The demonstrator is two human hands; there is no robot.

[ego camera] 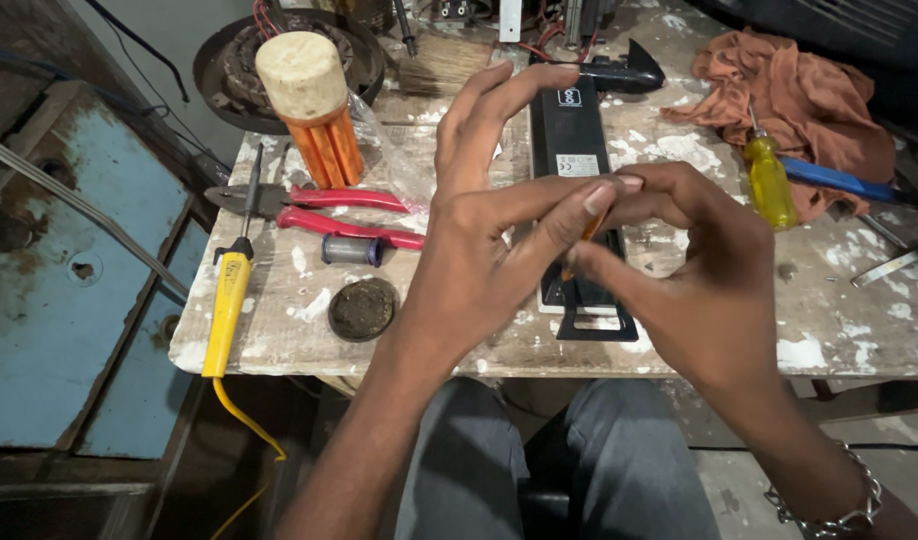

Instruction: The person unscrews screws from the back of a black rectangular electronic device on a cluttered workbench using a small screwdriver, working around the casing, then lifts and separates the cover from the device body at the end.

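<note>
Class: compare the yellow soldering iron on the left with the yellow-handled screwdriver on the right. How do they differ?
The soldering iron lies lengthwise near the table's left edge, trailing a yellow cord; the screwdriver has none. The soldering iron's handle is opaque, the screwdriver's translucent. The soldering iron rests on bare wood, the screwdriver against an orange cloth. Both lie untouched.

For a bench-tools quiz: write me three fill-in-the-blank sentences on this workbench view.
1. The pliers have ____ handles.
2. The soldering iron with the yellow handle lies at the table's ____ edge.
3. The yellow-handled screwdriver rests partly on an ____ rag.

Both hands, left hand and right hand, pinch a small orange part.

Missing: red; left; orange
</note>
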